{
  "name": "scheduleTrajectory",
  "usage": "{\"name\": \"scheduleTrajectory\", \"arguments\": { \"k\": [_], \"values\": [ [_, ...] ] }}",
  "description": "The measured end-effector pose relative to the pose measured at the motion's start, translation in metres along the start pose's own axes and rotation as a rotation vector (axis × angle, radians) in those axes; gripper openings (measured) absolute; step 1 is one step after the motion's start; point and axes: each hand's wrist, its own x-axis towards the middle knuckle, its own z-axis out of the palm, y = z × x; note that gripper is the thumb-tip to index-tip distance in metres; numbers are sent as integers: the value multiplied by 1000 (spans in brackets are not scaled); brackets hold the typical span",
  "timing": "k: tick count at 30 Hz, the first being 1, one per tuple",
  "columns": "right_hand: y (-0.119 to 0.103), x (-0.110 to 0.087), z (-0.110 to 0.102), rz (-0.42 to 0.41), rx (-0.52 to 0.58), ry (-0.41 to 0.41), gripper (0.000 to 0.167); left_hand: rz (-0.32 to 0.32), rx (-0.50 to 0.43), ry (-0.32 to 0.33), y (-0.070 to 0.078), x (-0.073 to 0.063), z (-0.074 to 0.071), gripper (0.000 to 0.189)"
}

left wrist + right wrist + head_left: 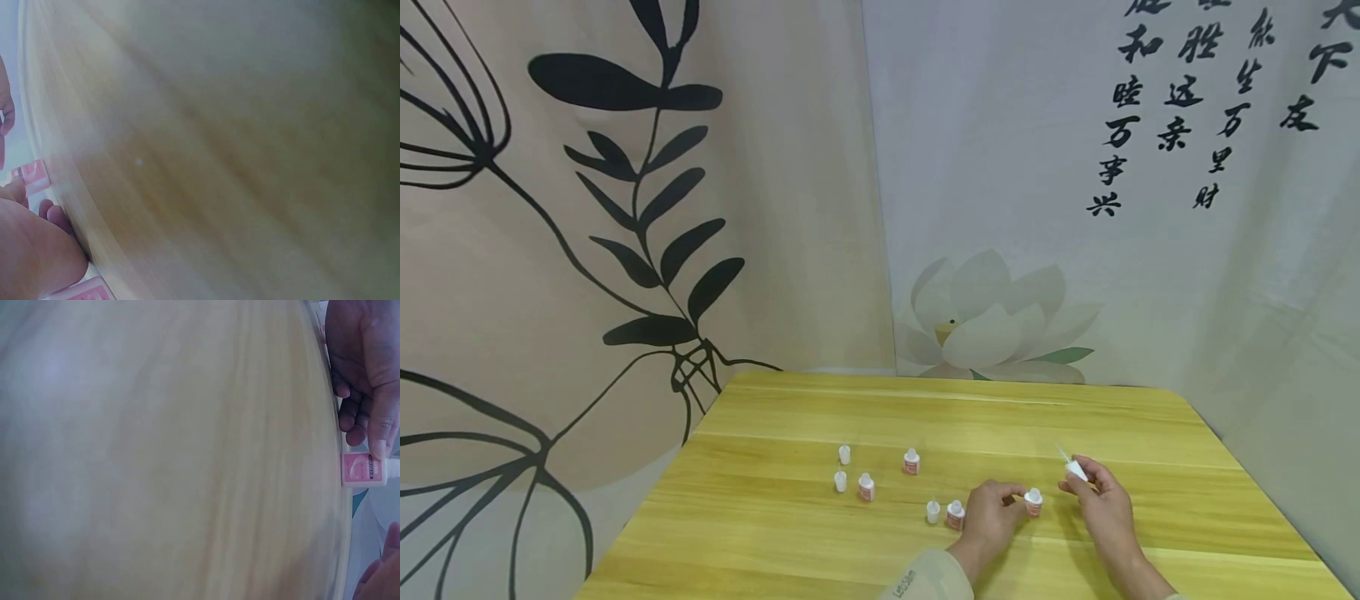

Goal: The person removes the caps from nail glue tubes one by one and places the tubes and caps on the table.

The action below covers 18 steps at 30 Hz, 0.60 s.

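Note:
My left hand (995,517) pinches a small white bottle with a pink label (1033,502), upright on the table. In the right wrist view, a finger of that hand lies against the top of the label on this bottle (364,470). Held up to its right, my right hand (1103,504) pinches a white cap (1077,471) with a thin pale tip pointing up and left. The cap is apart from the bottle. Just left of my left hand stands another bottle (955,515), with a white cap (933,512) beside it.
Farther left on the wooden table (775,533) stand two more pink-labelled bottles, one nearer (867,487) and one farther back (912,462). Two white caps, a front one (840,481) and a rear one (845,454), are left of them. A printed curtain (805,208) hangs behind.

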Motion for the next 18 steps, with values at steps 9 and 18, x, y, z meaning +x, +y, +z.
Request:
{"name": "scheduleTrajectory", "arguments": {
  "k": [9,18],
  "values": [
    [0,-1,-2,21,-51,-30,56,15,9,10,-1,0,0,11],
    [0,-1,-2,61,-61,-22,55,17,-2,12,0,0,0,9]
  ]
}}
